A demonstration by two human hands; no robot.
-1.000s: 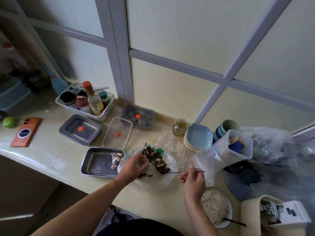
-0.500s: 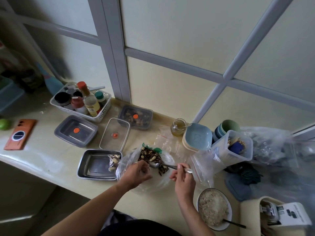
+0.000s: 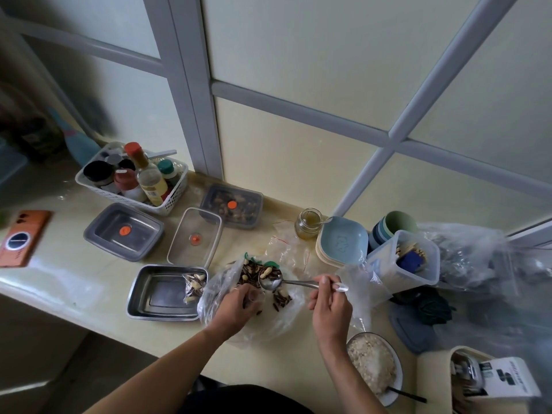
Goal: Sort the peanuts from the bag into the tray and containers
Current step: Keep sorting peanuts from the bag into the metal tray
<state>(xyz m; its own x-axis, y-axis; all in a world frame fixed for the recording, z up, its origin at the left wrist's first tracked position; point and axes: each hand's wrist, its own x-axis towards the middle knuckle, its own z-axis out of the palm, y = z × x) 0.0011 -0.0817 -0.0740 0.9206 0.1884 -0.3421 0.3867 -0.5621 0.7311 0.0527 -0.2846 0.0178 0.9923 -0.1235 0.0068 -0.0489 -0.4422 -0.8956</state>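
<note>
A clear plastic bag (image 3: 263, 321) of mixed peanuts and dark seeds (image 3: 254, 271) lies open on the counter. My left hand (image 3: 239, 306) grips the bag's near-left edge. My right hand (image 3: 328, 303) pinches the handle of a metal spoon (image 3: 286, 282), whose bowl holds a few nuts over the bag's mouth. Left of the bag, a steel tray (image 3: 155, 297) holds a small pile of peanuts (image 3: 194, 286) at its right side. Behind it stand a clear lid (image 3: 195, 234), a lidded steel container (image 3: 124, 231) and a lidded container with nuts (image 3: 231, 206).
A white basket of bottles (image 3: 131, 177) stands at the back left, an orange phone (image 3: 22, 237) at far left. Right of the bag are a jar (image 3: 309, 223), stacked dishes (image 3: 342, 242), a clear tub (image 3: 403, 258) and a bowl of rice (image 3: 373, 366).
My right hand has brought the spoon left and forward into the bag's mouth and scooped a few nuts. My left hand stays on the bag's edge.
</note>
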